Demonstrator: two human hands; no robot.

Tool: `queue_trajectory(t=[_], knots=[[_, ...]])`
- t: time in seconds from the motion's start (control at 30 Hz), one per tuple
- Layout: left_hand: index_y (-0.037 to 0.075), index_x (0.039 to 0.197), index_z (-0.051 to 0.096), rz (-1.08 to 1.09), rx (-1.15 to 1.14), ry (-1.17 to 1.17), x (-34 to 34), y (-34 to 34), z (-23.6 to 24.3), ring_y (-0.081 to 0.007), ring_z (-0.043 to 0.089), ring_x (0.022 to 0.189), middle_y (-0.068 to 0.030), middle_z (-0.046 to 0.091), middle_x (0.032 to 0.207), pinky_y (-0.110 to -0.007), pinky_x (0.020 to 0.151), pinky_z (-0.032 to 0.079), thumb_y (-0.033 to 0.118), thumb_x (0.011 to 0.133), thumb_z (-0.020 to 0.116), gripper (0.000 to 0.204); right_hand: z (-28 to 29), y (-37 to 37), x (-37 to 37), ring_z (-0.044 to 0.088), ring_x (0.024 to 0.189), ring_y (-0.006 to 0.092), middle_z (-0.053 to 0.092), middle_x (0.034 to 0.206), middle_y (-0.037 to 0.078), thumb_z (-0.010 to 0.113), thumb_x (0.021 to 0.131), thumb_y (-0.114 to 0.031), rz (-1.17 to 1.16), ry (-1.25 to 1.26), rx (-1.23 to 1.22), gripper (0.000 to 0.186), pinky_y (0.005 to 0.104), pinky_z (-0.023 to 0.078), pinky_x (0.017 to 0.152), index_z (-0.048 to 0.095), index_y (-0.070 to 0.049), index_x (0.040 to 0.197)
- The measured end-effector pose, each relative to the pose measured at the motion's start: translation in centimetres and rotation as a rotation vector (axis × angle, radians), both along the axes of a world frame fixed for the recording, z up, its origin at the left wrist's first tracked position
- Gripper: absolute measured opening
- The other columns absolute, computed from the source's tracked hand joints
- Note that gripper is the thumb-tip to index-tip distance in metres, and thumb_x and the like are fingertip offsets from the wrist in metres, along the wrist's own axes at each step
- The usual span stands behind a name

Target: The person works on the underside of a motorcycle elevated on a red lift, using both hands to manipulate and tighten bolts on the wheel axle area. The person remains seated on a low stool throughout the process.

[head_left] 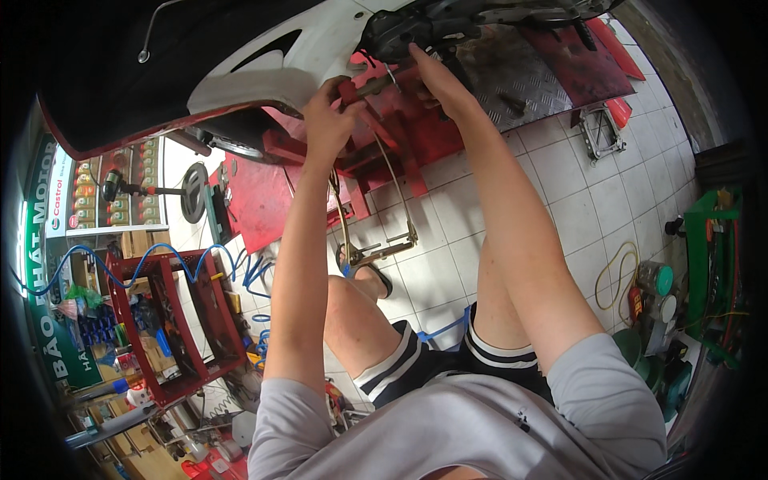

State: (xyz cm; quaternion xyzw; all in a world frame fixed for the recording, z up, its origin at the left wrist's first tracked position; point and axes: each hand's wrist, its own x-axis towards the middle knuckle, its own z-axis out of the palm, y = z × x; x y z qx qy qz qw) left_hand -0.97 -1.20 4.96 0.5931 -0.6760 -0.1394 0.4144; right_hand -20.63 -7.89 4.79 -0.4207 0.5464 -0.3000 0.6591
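Note:
A white and black motorbike [264, 68] stands over a red metal work stand [372, 132], its dark engine casing [396, 40] showing at the top. My left hand [326, 120] is closed on a red metal bracket [347, 91] at the stand's upper end. From that bracket a dull metal bar [374, 85] runs toward my right hand [442, 82]. One finger of the right hand stretches up to the underside of the casing, apart from the lower fingers. Those lower fingers sit near the bar's end, partly hidden, and I see nothing held in them.
A red lift platform [512, 68] with a tread-plate top lies under the engine. Below the stand hangs a metal pedal frame [384, 250] near my foot. A red tool trolley [172, 320] and coiled blue hose [144, 254] are left; a green rack [712, 264] and jars [656, 278] right.

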Motion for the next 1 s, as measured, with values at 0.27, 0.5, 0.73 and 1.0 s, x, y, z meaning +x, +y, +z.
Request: queue_trajectory(t=[0.27,0.5,0.73,1.0], knots=[[-0.003,0.113,0.060,-0.017,0.048,0.024,-0.3,-0.2,0.1,-0.0229,0.064,0.105,-0.0146,0.067,0.107,-0.033,0.093,0.046,0.007,0.072,0.074,0.045,-2.9,-2.1,0.3,0.051,0.119,0.0351,0.058,0.124,0.019,0.034,0.095,-0.049,-0.125,0.113,-0.597,0.059,0.0388,0.036,0.101,0.055,-0.004,0.126],[-0.004,0.110,0.061,0.000,0.015,0.012,-0.6,-0.1,0.3,-0.0290,0.066,0.100,-0.0197,0.068,0.100,-0.035,0.089,0.048,0.006,0.069,0.074,0.044,-2.2,-1.4,0.3,0.061,0.103,0.0268,0.063,0.115,0.016,0.038,0.095,-0.049,-0.076,-0.021,-0.603,0.060,0.0357,0.045,0.092,0.055,0.001,0.122],[-0.003,0.114,0.059,-0.009,0.065,0.024,-0.1,-0.2,-0.2,-0.0238,0.063,0.105,-0.0157,0.067,0.107,-0.033,0.092,0.047,0.008,0.072,0.074,0.047,-1.5,-0.6,0.2,0.061,0.074,0.0171,0.066,0.088,0.010,0.042,0.093,-0.052,0.059,-0.014,-0.302,0.056,0.0293,0.048,0.061,0.058,-0.004,0.118],[-0.004,0.113,0.059,0.031,0.053,-0.002,-0.3,-0.1,-0.2,-0.0243,0.064,0.103,-0.0159,0.067,0.105,-0.033,0.091,0.047,0.007,0.071,0.075,0.046,-2.1,-1.2,0.2,0.063,0.062,0.0204,0.066,0.088,0.014,0.042,0.090,-0.053,0.138,-0.058,-0.105,0.060,0.0314,0.051,0.057,0.054,-0.007,0.127]])
